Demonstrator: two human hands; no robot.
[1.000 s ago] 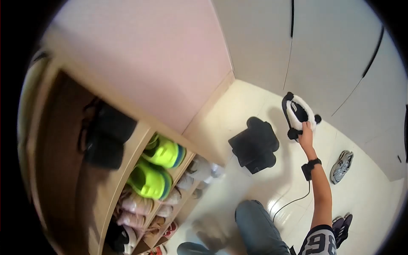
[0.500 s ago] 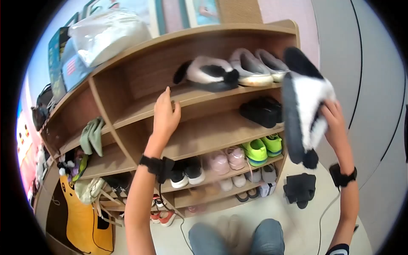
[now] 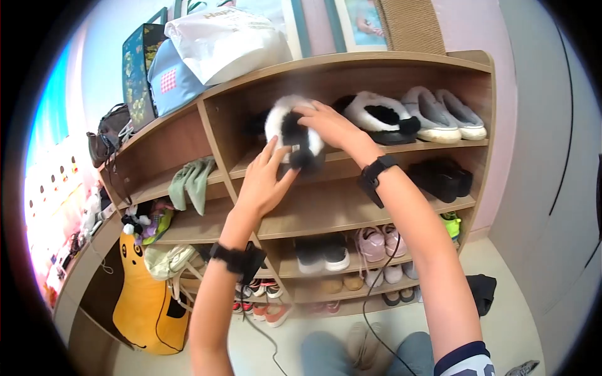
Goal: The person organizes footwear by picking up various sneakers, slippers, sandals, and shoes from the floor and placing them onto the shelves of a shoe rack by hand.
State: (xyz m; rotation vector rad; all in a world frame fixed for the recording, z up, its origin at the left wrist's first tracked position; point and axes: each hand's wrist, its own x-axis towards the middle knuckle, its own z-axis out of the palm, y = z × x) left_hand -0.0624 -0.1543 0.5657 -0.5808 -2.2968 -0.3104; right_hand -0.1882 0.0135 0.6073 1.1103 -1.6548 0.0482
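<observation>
A fluffy black and white slipper [image 3: 293,130] is at the front of the top compartment, slightly blurred, with both hands on it. My right hand [image 3: 329,125] grips its upper right rim. My left hand [image 3: 266,178] touches its lower left side, with the fingers apart. To the right on the same shelf sits a matching slipper [image 3: 380,118], beside a pair of grey shoes with white soles [image 3: 439,116]. Whether the held slipper rests on the shelf cannot be told.
The wooden shoe rack [image 3: 351,219] holds black shoes [image 3: 441,178], pink shoes [image 3: 371,243] and several other pairs. A white plastic bag [image 3: 229,44] and a blue bag [image 3: 174,78] stand on top. A green cloth [image 3: 191,183] hangs at left. Dark cables trail from both wrists.
The slipper in my right hand has moved from the floor up and leftward to the top shelf. My left hand has come into view and now touches it.
</observation>
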